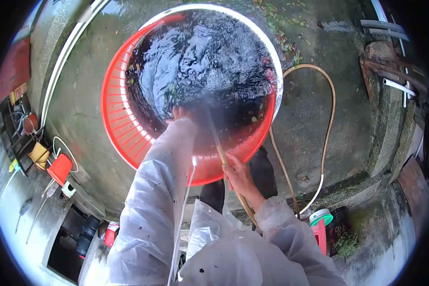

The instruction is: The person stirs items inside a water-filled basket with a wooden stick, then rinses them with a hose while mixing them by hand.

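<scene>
My right hand (pixel 240 176) is closed around a tan hose (pixel 247 208) by its front end. A jet of water runs from the hose into a large round tub with a white rim (pixel 276 57). A red slatted plastic basket (pixel 113 112) sits tilted in the tub, its near side raised above the water. My left hand (pixel 178 113) reaches over the basket's near edge to the dark, rippling water (pixel 195 62); its fingers are hidden, so I cannot tell what they touch. Leafy bits float near the basket wall.
A loop of hose (pixel 332 95) lies on the wet concrete floor to the right. To the left are a red bucket (pixel 59 168) and a yellow container (pixel 38 156). Pipes (pixel 398 86) and a low concrete ledge (pixel 383 138) line the right side. A green-and-white container (pixel 321 217) stands lower right.
</scene>
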`<state>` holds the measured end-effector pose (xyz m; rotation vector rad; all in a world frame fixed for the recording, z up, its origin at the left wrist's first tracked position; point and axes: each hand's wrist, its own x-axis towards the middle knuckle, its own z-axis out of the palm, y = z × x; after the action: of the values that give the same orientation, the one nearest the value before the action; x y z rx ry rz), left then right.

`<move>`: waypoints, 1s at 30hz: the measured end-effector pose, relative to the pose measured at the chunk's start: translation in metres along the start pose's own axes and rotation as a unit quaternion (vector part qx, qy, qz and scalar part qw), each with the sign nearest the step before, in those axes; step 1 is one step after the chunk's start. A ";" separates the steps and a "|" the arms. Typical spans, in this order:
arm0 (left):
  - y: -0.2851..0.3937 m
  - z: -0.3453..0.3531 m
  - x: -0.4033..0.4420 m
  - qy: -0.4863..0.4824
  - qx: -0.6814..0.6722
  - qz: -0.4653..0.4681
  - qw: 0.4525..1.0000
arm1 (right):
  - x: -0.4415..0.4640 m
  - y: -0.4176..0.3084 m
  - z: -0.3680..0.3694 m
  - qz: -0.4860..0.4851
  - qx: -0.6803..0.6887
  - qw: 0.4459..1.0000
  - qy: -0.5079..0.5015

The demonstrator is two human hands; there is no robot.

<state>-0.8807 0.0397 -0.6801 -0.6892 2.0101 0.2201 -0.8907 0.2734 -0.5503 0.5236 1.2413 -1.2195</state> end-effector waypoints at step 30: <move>-0.084 0.130 -0.048 -0.237 -0.846 -0.139 0.457 | 0.011 0.086 0.141 -0.001 -0.098 0.992 0.074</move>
<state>-0.7200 0.0432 -0.6969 -1.7716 0.4127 2.0783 -0.7554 0.1780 -0.5406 0.4738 1.4695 -1.0621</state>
